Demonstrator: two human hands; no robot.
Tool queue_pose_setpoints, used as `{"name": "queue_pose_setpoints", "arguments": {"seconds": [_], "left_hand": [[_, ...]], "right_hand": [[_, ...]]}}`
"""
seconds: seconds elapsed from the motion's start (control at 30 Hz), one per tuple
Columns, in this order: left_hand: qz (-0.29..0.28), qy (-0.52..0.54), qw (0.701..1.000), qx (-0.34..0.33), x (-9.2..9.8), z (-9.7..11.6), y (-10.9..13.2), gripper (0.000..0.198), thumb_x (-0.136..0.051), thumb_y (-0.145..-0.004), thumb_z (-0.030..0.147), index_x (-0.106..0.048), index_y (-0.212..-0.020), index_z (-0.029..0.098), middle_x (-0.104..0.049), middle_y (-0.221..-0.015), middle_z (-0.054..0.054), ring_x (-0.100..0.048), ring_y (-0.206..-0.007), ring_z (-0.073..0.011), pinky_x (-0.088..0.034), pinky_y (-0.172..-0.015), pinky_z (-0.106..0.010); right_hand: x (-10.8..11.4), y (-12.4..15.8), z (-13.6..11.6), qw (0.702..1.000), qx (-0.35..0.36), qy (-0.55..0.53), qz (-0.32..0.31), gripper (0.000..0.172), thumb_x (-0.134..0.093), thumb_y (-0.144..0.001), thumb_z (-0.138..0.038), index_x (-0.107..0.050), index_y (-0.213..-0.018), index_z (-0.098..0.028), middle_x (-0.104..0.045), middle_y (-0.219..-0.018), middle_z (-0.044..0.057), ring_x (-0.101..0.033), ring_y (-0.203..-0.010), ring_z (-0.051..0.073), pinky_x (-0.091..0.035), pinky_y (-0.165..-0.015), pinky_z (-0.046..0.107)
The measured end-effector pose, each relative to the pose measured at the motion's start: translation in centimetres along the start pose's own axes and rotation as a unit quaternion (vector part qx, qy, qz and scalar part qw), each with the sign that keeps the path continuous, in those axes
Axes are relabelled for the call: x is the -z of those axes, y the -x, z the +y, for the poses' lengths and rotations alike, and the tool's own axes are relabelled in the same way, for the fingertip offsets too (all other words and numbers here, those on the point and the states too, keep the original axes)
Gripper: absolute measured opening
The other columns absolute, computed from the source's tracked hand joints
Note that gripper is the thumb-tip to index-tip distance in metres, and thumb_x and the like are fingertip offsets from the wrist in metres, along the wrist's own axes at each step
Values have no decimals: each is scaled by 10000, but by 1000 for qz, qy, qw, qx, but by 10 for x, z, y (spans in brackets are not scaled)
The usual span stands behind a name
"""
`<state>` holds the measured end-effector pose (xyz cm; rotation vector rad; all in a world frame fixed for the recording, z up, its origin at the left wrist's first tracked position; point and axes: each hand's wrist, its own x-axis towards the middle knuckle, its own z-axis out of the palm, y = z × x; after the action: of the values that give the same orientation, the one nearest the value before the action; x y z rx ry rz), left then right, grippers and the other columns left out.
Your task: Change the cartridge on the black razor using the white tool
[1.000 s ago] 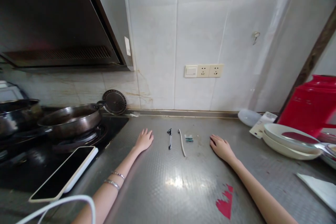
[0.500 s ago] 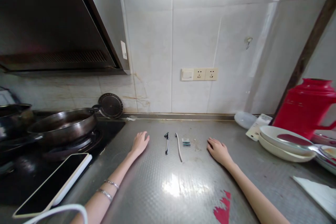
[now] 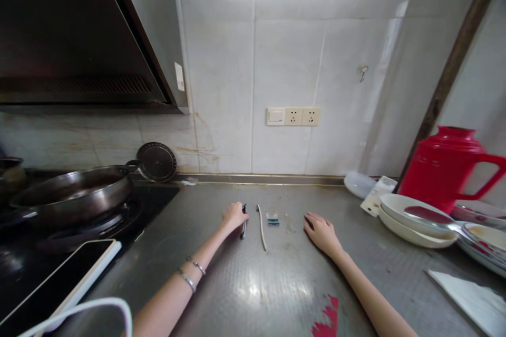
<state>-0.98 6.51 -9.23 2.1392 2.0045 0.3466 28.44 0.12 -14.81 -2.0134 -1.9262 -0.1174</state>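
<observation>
My left hand (image 3: 234,216) lies on the steel counter (image 3: 276,284) with its fingers curled against a small black tool (image 3: 243,225). Whether the fingers grip the tool I cannot tell. Just right of the tool lies a thin white stick (image 3: 261,219), and beyond that a small teal and white packet (image 3: 272,218). My right hand (image 3: 321,230) rests flat on the counter, palm down, fingers apart, a hand's width right of the packet. Two bracelets sit on my left wrist.
A dark pan (image 3: 75,199) sits on the stove at left, a phone (image 3: 55,287) with a white cable in front of it. White plates (image 3: 415,216), a red jug (image 3: 446,166) and bowls crowd the right. A red patch (image 3: 328,321) marks the counter. A white sheet (image 3: 470,297) lies at right.
My left hand has slid right across the counter and now touches the black tool. My right hand has stayed flat. The view has shifted to the right.
</observation>
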Motion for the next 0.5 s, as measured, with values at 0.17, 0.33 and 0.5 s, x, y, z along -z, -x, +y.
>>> {"name": "queue_pose_setpoints", "arguments": {"seconds": [0.17,0.33,0.5], "left_hand": [[-1,19,1000,6,-6,0,-6,258,-639,-624,267,-660,-858,162,-686,-933,-148,-640,-879,-270,-438,-618,-277],[15,89,996,-18,2,-5,-9,135,-632,-593,227,-657,-688,134,-679,-754,-107,-626,-797,-244,-387,-597,-260],[-19,231,969,-91,19,-14,-13,186,-608,-638,281,-600,-541,122,-573,-512,-5,-567,-598,-157,-363,-544,-227]], "right_hand": [[-1,0,0,1000,-1,2,3,415,-342,-843,-283,-587,-1159,-171,-526,-1290,110,-431,-1216,259,-303,-979,475],[-1,0,0,1000,-6,-3,1,407,-359,-839,-280,-590,-1158,-179,-522,-1294,112,-428,-1217,259,-300,-979,468],[-3,-1,1,1000,-9,-5,4,402,-367,-838,-282,-595,-1154,-184,-524,-1293,110,-438,-1207,259,-290,-984,465]]}}
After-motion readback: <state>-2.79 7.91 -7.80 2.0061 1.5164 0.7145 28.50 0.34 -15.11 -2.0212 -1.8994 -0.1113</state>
